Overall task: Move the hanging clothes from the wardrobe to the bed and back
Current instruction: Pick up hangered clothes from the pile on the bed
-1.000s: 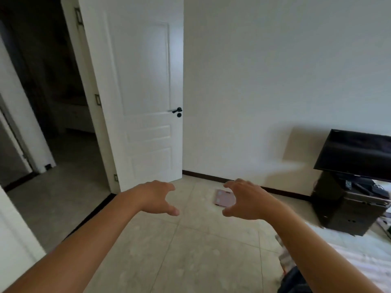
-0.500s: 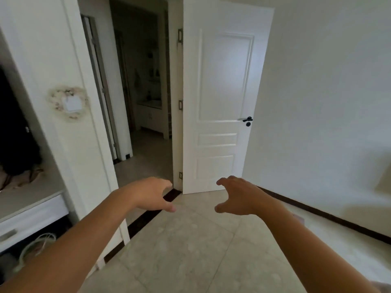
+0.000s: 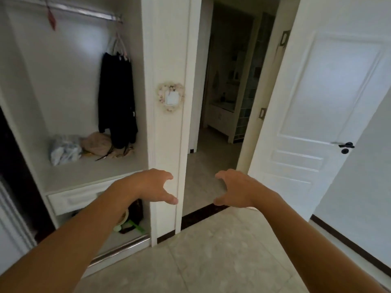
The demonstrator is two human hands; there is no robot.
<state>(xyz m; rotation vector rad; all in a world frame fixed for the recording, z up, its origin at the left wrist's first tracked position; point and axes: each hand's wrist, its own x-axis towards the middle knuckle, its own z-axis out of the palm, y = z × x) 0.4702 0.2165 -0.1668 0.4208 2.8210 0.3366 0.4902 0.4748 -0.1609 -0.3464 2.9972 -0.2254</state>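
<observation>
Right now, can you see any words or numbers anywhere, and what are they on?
None can be read anywhere in the view.
Dark clothes on the rail: a small pale tag near the edge, too blurred to read.
Plastic bag on the shelf: no print I can make out.
Wall switch: plain.

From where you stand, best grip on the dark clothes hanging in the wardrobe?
Probably grip the bunched hanger hooks just under the rail, reaching in from the front: the dark clothes all hang from that one cluster. Both hands are empty.
</observation>
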